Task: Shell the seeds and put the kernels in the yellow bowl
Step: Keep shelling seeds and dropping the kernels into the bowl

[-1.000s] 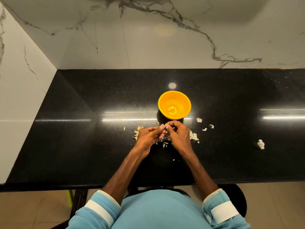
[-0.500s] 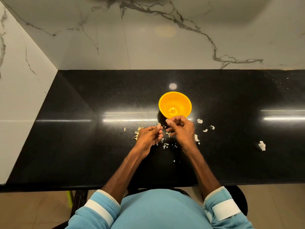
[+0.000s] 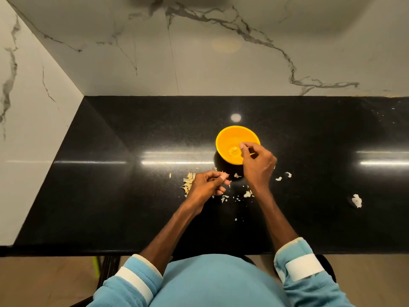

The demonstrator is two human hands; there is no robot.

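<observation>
Yellow bowl (image 3: 230,138): round, glossy plastic.
Right hand (image 3: 259,165): fingertips pinched over the bowl, contents unclear.
Left hand (image 3: 204,185): fingers curled, contents unclear.
Shells (image 3: 188,182): pale jagged flakes.

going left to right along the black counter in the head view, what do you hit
pile of seed bits → left hand → yellow bowl → right hand, fingertips over the bowl → pair of pale scraps → lone pale scrap
</observation>
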